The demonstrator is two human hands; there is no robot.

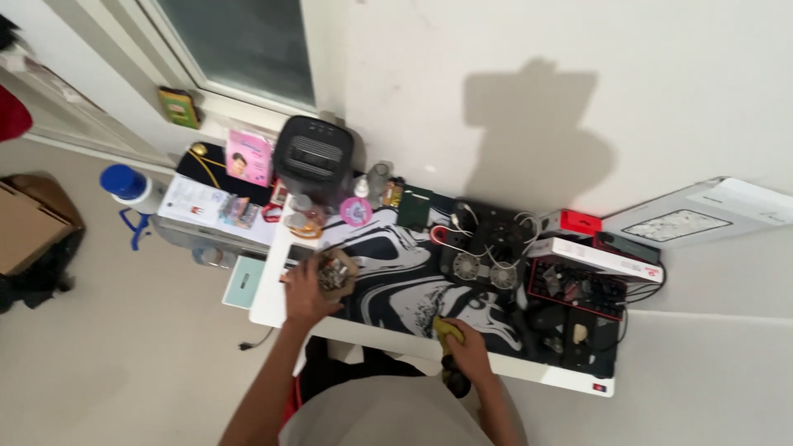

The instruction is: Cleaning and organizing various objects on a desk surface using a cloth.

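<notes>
Your left hand (304,291) rests at the near left edge of the white table (273,307), its fingers curled around a small round container of dark mixed bits (335,271) that sits on the black-and-white marbled desk mat (396,281). Your right hand (467,347) presses a crumpled yellow cloth (447,329) onto the mat's near edge, fingers closed over it. A black boxy appliance (315,158) stands behind.

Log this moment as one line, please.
left hand: holds small container | right hand: grips yellow cloth on marbled mat
</notes>
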